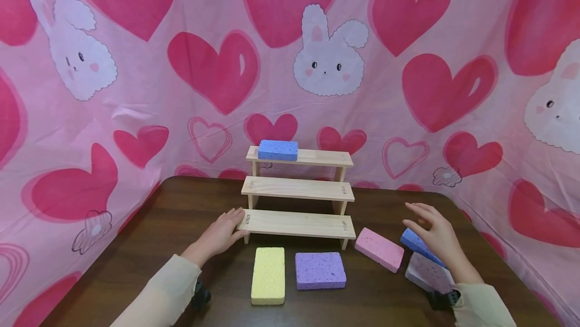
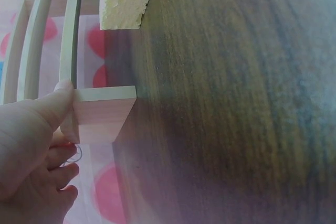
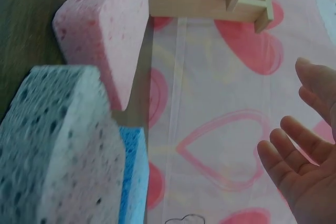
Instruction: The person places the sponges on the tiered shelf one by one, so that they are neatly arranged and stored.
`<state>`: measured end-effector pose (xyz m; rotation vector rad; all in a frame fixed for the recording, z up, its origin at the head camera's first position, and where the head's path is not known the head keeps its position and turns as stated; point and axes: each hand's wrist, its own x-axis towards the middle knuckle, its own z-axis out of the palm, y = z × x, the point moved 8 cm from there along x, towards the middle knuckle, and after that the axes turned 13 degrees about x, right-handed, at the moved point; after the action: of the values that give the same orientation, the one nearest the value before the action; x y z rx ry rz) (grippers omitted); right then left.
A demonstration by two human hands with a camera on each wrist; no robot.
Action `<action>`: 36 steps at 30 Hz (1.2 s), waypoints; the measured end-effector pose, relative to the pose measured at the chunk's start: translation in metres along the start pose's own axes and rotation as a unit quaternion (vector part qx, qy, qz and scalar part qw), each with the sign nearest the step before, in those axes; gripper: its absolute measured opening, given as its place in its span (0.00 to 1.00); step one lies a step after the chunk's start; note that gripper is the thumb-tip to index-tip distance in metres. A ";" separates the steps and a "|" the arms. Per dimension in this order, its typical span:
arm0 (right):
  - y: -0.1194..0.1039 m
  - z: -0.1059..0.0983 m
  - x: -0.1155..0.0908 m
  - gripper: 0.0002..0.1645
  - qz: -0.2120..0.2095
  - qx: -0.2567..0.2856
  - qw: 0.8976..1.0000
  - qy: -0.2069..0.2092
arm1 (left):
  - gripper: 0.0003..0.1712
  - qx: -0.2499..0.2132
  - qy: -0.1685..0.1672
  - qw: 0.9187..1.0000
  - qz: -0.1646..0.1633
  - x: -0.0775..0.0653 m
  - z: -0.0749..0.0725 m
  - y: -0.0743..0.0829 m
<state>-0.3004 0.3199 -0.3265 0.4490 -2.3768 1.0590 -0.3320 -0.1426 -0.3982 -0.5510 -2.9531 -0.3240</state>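
Note:
My left hand (image 1: 218, 235) grips the left end of the lowest step of a three-tier wooden stand (image 1: 296, 223). In the left wrist view its thumb (image 2: 59, 100) lies against the step's edge, with the other fingers curled beyond it. A blue sponge (image 1: 278, 150) lies on the top step, toward the left. Over at the right, my right hand (image 1: 437, 234) hovers with fingers relaxed and holds nothing. Below it are another blue sponge (image 1: 419, 245) and a greyish-purple sponge (image 1: 428, 271), both partly hidden by the hand and wrist in the head view.
A yellow sponge (image 1: 268, 276) and a purple sponge (image 1: 320, 270) lie in front of the stand. The pink sponge (image 1: 379, 249) sits by its right front corner. Behind the dark wooden table (image 1: 190, 201) hangs a pink cloth (image 1: 281, 100) with hearts and rabbits.

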 end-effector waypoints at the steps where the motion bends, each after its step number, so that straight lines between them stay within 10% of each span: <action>1: 0.002 -0.001 -0.001 0.26 0.001 -0.001 1.000 0.000 | 0.36 0.001 0.000 1.000 -0.001 0.000 0.000 0.000; 19: 0.042 -0.018 -0.022 0.26 0.045 0.001 0.999 -0.004 | 0.36 0.002 0.000 1.000 -0.002 0.000 0.000 0.000; 36: 0.086 -0.013 -0.043 0.34 0.138 -0.047 0.981 -0.125 | 0.36 0.001 -0.002 1.000 -0.005 0.000 0.001 0.000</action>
<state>-0.3025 0.3888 -0.3941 0.2319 -2.7608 1.0537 -0.3320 -0.1424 -0.3989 -0.5366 -2.9606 -0.3204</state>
